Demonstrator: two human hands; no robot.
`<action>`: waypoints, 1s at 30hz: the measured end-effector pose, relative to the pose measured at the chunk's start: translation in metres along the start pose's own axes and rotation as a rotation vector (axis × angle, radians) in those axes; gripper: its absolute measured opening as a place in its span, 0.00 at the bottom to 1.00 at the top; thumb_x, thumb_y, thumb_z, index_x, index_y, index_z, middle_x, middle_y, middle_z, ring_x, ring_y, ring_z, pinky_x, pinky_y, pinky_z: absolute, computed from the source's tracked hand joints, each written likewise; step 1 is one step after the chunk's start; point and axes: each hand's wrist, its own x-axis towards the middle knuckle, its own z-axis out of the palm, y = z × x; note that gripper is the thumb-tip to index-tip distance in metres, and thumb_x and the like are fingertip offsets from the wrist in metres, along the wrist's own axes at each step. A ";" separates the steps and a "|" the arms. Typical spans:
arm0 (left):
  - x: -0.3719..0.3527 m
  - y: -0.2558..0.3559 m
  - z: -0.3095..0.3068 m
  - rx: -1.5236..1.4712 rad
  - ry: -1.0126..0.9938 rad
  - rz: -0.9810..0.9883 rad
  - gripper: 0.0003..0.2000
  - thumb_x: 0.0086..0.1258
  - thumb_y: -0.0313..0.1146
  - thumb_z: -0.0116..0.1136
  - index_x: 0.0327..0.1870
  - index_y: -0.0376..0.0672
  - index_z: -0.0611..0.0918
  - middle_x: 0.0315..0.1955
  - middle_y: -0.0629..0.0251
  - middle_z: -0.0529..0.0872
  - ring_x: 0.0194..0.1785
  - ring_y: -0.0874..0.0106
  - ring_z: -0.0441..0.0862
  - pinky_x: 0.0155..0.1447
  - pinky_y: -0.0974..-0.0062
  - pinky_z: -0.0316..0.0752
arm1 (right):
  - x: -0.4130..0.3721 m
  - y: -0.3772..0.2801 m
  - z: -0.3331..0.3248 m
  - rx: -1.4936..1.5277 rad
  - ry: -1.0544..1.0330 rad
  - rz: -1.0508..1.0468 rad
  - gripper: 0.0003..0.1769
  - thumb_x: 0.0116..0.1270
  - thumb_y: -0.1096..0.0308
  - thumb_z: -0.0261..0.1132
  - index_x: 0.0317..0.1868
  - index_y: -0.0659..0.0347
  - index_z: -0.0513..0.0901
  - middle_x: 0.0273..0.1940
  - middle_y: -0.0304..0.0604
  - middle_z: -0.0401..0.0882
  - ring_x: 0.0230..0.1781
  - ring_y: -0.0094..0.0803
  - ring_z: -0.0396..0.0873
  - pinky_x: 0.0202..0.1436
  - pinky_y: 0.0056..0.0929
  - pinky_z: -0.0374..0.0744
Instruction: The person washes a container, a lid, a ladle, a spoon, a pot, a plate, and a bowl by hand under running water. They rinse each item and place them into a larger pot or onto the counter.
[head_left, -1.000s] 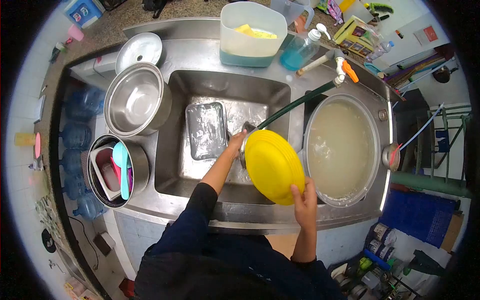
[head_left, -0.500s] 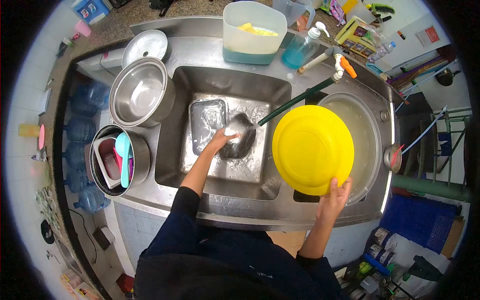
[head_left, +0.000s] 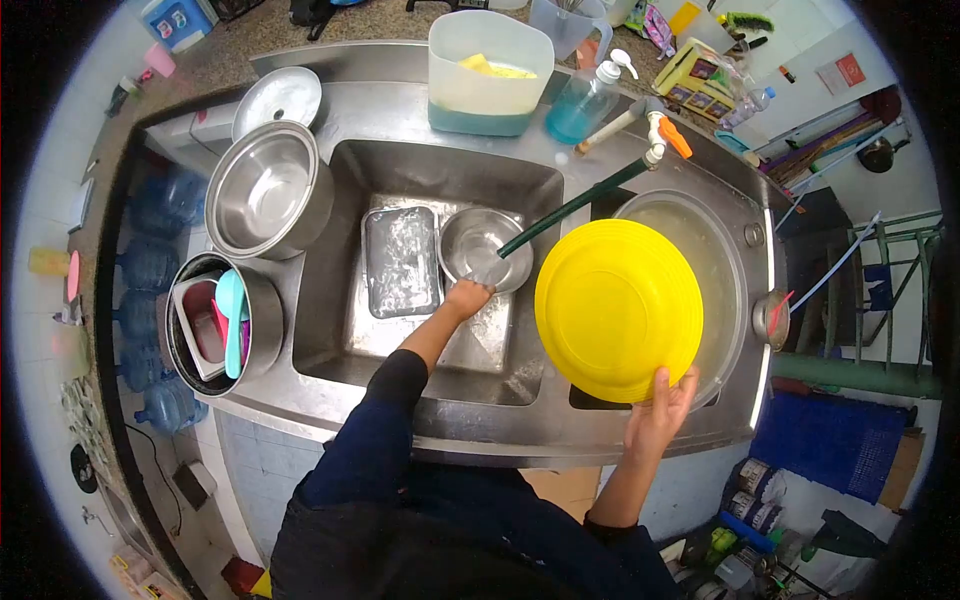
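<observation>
My left hand (head_left: 468, 298) is closed at the near rim of a round metal bowl (head_left: 470, 243) in the steel sink (head_left: 330, 300). A dark green hose (head_left: 590, 200) ends over this bowl, and water is running into it. Left of the bowl, a rectangular metal tray (head_left: 400, 262) lies wet on the sink floor. My right hand (head_left: 660, 410) grips the near edge of a large yellow plastic plate (head_left: 618, 310), thumb on top. The plate is held over the right side of the counter and partly covers a big round basin (head_left: 728, 270) of cloudy water.
To the left stand a steel pot (head_left: 262, 190), a metal lid (head_left: 278, 105) and another pot (head_left: 262, 325) holding utensils. Behind the sink are a plastic tub (head_left: 490, 85) of blue liquid with a sponge, a soap pump bottle (head_left: 580, 105) and a tap with an orange handle (head_left: 675, 138).
The metal bowl was tilted under the water in my left hand; now it sits level with its inside facing up. My right hand keeps the yellow plate in nearly the same place.
</observation>
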 end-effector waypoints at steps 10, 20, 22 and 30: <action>0.017 0.009 0.011 0.143 0.166 -0.173 0.05 0.59 0.30 0.48 0.29 0.42 0.77 0.18 0.64 0.82 0.22 0.67 0.82 0.24 0.70 0.75 | -0.001 -0.001 -0.006 -0.003 0.026 0.011 0.09 0.65 0.75 0.52 0.44 0.63 0.63 0.41 0.41 0.71 0.41 0.23 0.69 0.48 0.23 0.68; 0.029 0.019 -0.025 -0.065 -0.072 -0.460 0.08 0.59 0.29 0.48 0.31 0.43 0.82 0.29 0.58 0.83 0.35 0.63 0.83 0.37 0.69 0.78 | 0.004 0.010 -0.021 -0.056 -0.092 0.017 0.13 0.65 0.73 0.53 0.49 0.63 0.62 0.45 0.44 0.71 0.46 0.28 0.72 0.52 0.27 0.70; 0.030 0.017 -0.021 -0.100 0.011 -0.409 0.08 0.59 0.30 0.49 0.31 0.42 0.82 0.30 0.58 0.83 0.36 0.63 0.82 0.37 0.67 0.78 | 0.004 0.008 -0.014 -0.062 -0.075 0.043 0.12 0.65 0.73 0.53 0.47 0.63 0.63 0.43 0.43 0.71 0.44 0.25 0.70 0.51 0.25 0.68; 0.019 -0.044 -0.017 -0.728 0.637 -0.854 0.22 0.65 0.50 0.47 0.26 0.37 0.78 0.22 0.51 0.79 0.29 0.59 0.79 0.37 0.65 0.71 | 0.005 0.020 -0.016 -0.075 -0.177 0.145 0.12 0.65 0.73 0.54 0.48 0.62 0.64 0.45 0.42 0.71 0.46 0.26 0.71 0.51 0.25 0.69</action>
